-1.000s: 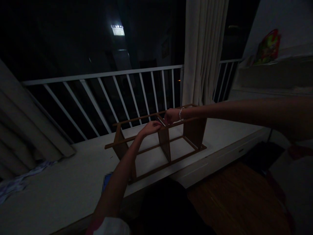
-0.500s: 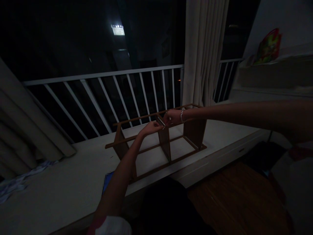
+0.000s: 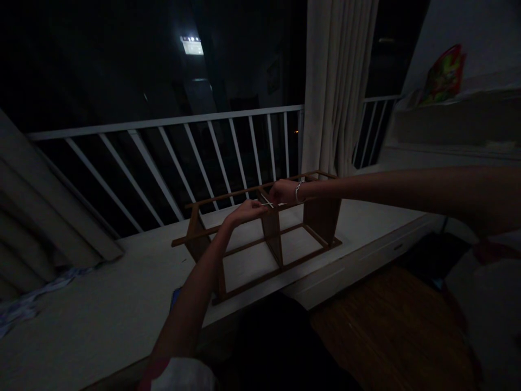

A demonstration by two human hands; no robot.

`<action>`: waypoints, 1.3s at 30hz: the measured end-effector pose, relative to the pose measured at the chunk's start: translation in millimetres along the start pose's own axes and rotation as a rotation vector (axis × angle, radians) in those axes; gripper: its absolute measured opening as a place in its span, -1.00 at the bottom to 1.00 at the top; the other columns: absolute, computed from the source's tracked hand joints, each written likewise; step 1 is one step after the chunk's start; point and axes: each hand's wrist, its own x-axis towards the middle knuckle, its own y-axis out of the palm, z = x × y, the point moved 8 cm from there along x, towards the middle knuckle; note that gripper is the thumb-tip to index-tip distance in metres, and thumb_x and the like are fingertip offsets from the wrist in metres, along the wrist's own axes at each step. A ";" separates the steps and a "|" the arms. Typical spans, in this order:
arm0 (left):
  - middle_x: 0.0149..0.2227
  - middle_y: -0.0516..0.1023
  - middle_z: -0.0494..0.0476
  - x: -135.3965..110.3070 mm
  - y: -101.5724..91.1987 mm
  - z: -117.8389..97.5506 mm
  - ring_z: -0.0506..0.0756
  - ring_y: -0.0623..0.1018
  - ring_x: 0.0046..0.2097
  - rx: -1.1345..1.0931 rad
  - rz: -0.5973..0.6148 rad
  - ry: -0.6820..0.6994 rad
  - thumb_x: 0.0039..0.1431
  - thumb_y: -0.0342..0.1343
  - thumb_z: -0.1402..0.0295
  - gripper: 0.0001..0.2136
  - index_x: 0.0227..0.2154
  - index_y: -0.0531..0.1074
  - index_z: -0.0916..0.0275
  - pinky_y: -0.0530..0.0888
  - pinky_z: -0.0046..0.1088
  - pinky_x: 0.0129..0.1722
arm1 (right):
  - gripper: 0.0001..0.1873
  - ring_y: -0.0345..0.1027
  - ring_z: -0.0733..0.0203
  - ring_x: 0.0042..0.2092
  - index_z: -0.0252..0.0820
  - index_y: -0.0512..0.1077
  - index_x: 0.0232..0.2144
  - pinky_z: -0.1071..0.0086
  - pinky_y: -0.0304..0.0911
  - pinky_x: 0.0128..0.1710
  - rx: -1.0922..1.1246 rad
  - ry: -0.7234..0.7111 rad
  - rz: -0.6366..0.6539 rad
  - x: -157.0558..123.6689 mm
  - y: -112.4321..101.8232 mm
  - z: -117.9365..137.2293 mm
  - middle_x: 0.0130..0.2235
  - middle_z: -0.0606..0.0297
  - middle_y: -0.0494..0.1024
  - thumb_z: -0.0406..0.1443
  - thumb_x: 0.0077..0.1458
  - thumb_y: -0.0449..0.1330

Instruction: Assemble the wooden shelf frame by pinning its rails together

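Observation:
A brown wooden shelf frame [image 3: 280, 239] lies on its side on the white window ledge. My left hand [image 3: 246, 210] is at its middle panel, fingertips pinched on a thin light metal rod [image 3: 266, 203]. The rod points right, toward my other hand. My right hand [image 3: 284, 191], with a bracelet at the wrist, is curled closed at the top of the same panel. Its fingertips are hidden in the dark, and I cannot make out what they hold.
A white railing [image 3: 166, 122] and dark window stand behind the frame. Curtains hang at the left [image 3: 52, 201] and right [image 3: 336, 81]. A blue item [image 3: 175, 296] lies beside my left forearm. A red and green bag [image 3: 443, 76] sits on the right shelf. Below is a wooden floor [image 3: 366, 320].
The thin rod has turned to lie nearly level between my hands. Both hands stay at the middle panel with only small shifts. The whole view has moved slightly.

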 end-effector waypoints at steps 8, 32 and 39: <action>-0.51 0.45 0.08 9.2 1.1 1.2 -0.02 0.40 -0.46 0.170 -0.041 0.070 -0.08 0.06 0.02 -0.58 -0.42 0.46 0.36 0.26 -0.54 -0.50 | -0.73 0.36 0.37 -0.33 -0.26 0.48 -0.31 0.60 0.10 -0.41 0.073 0.073 -0.034 -1.3 0.3 -1.6 -0.35 0.33 0.54 -0.39 -0.17 0.16; -0.29 0.49 0.16 -24.1 -4.9 19.1 0.12 0.48 -0.29 0.921 0.028 0.011 0.07 -0.42 -0.19 -0.37 -0.31 0.39 0.18 0.29 -0.44 -0.36 | -0.75 0.39 0.33 -0.28 -0.22 0.52 -0.31 0.58 0.12 -0.40 -0.045 0.086 0.164 0.7 -2.3 -5.1 -0.31 0.33 0.55 -0.37 -0.12 0.16; -0.25 0.50 0.14 -24.8 -5.0 18.4 0.12 0.47 -0.24 0.884 0.035 0.019 0.07 -0.41 -0.18 -0.37 -0.28 0.41 0.16 0.29 -0.44 -0.32 | -0.71 0.38 0.31 -0.31 -0.25 0.50 -0.29 0.56 0.13 -0.43 -0.025 0.134 0.155 -2.8 -4.4 -2.7 -0.30 0.28 0.55 -0.36 -0.15 0.16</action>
